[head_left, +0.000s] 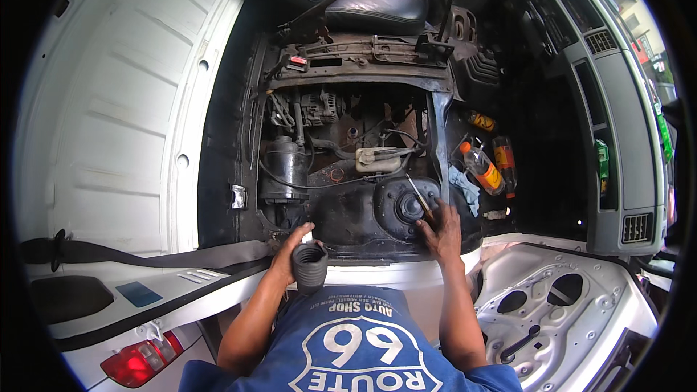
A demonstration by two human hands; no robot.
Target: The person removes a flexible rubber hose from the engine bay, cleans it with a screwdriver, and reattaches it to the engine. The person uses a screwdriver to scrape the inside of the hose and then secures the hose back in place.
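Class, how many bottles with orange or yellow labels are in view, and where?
3, all right of the engine opening: the uppermost bottle, an orange-capped bottle below it, and a darker bottle right of that. Others may be hidden in shadow.

Bottles (485, 173), cloth (465, 189) on dark floor (546, 167)

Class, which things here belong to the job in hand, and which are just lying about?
Likely the job's:
black ribbed sleeve, in the left hand
slim tool, in the right hand
round black fitting beside the tool

Seemingly just lying about:
orange-capped bottle
two other bottles
blue cloth
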